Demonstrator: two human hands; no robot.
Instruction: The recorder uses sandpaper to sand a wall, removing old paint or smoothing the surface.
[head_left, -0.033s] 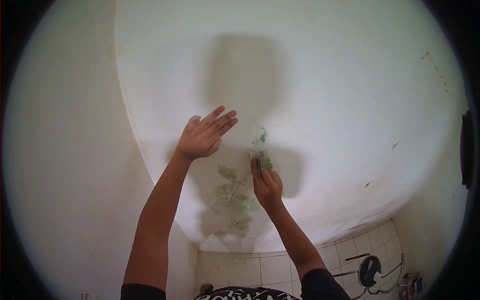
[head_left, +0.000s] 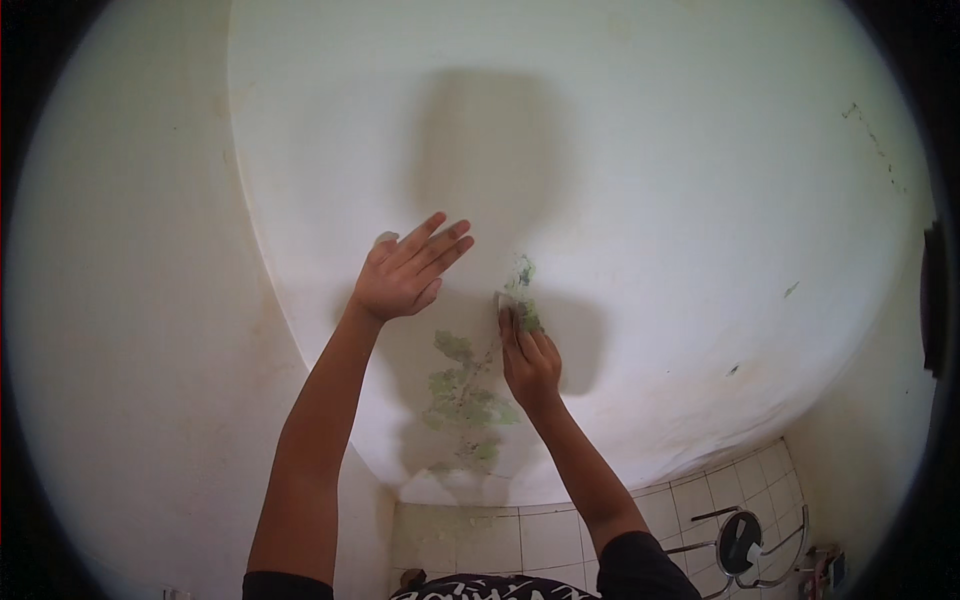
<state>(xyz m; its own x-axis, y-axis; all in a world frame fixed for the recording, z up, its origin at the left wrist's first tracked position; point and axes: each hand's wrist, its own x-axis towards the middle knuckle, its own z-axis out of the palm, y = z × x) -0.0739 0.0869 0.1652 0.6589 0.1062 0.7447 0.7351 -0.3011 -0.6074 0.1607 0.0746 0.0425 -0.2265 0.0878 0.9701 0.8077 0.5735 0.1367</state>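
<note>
My right hand (head_left: pixel 533 370) is closed round a small flat scraper (head_left: pixel 504 300), its pale blade against the white wall (head_left: pixel 680 200). Most of the scraper is hidden by my fingers. Right beside the blade is a peeling, greenish patch (head_left: pixel 522 272). My left hand (head_left: pixel 405 270) is raised to the left, back toward me, fingers stretched and apart. A pale, rounded lump (head_left: pixel 386 238) shows past its outer edge; I cannot tell what it is or whether the hidden palm bears it. A larger flaking green patch (head_left: pixel 465 400) lies lower on the wall between my forearms.
A side wall (head_left: pixel 130 300) meets this wall at a corner on the left. Below is a tiled floor (head_left: pixel 550 540). A metal-framed stool (head_left: pixel 740 540) with a dark round seat and small things on it stands at lower right. My shadow falls across the wall.
My right hand and the scraper have shifted slightly up and to the left along the peeling patch. My left hand has hardly moved.
</note>
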